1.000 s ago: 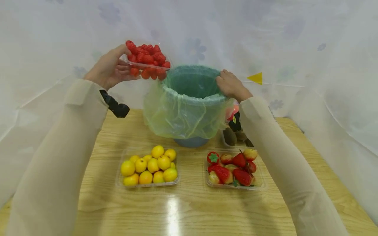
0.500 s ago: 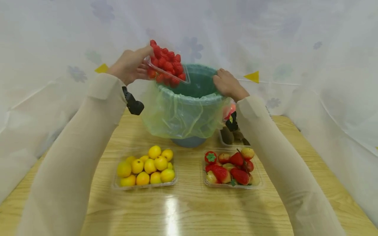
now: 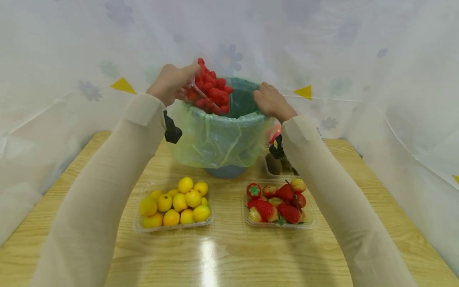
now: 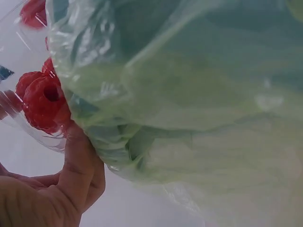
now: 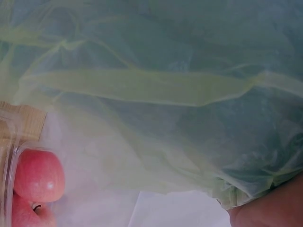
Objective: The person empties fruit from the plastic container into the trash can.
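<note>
Since the earlier frame our left hand (image 3: 171, 83) has tipped the clear tray of raspberries (image 3: 209, 89) steeply over the bag-lined bin (image 3: 229, 131), fingers curled round the tray. Our right hand (image 3: 269, 101) grips the bin's rim.

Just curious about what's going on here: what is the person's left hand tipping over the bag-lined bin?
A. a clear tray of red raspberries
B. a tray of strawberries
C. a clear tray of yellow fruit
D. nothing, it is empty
A: the left hand holds a clear tray of red raspberries tilted over the rim of the bin, while the yellow fruit and strawberries sit in their trays on the table.
</note>
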